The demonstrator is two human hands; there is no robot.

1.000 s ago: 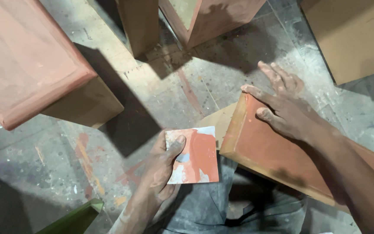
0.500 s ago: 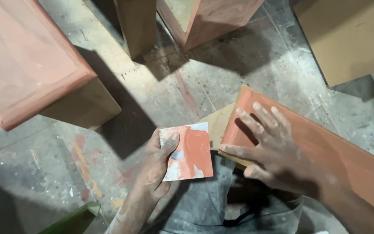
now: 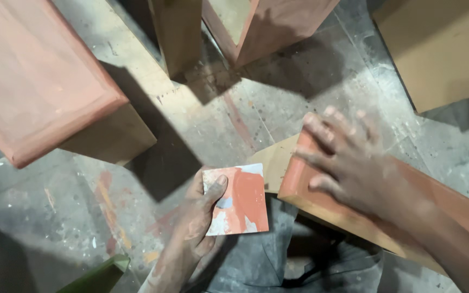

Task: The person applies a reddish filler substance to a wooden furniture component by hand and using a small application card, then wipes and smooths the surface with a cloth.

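Where it lies: the flat reddish-painted wooden panel (image 3: 392, 206) slants across the person's lap.
Right hand (image 3: 348, 163): fingers spread, flat on the panel's upper end.
Left hand (image 3: 199, 217): pinching a small square paint-smeared sheet (image 3: 237, 201), thumb on top, just beside the panel.
Around: reddish wooden pieces (image 3: 39, 81) on the dusty concrete floor (image 3: 245, 108).

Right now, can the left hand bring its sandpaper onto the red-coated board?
Probably yes: the left hand holds the sandpaper sheet right beside the red-coated board; only the right hand, spread on that board, covers part of it.
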